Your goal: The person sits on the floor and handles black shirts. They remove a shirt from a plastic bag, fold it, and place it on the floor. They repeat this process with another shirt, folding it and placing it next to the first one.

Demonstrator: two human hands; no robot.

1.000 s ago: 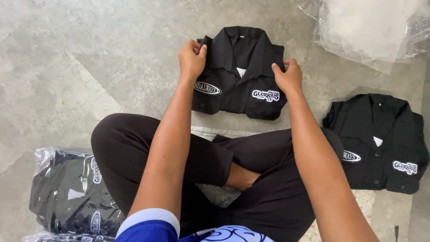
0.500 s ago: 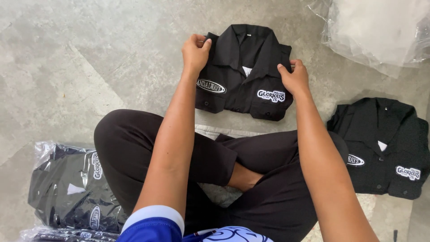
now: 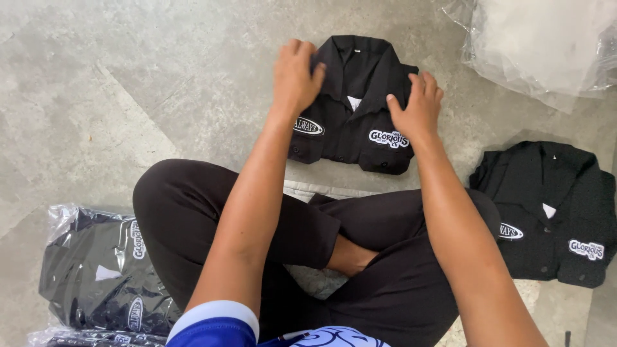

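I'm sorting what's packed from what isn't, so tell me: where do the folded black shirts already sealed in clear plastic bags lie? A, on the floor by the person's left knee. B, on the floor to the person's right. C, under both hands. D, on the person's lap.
A: the bagged shirts lie stacked on the floor beside the left knee; both other shirts are unbagged.

Bagged shirt [image 3: 106, 270]: near left, black, in a shiny clear bag.
Clear bag [image 3: 546, 45]: far right, big and crinkly.
Patches [image 3: 388, 139]: white ovals on the middle shirt.
Right patches [image 3: 585, 249]: white, near right.
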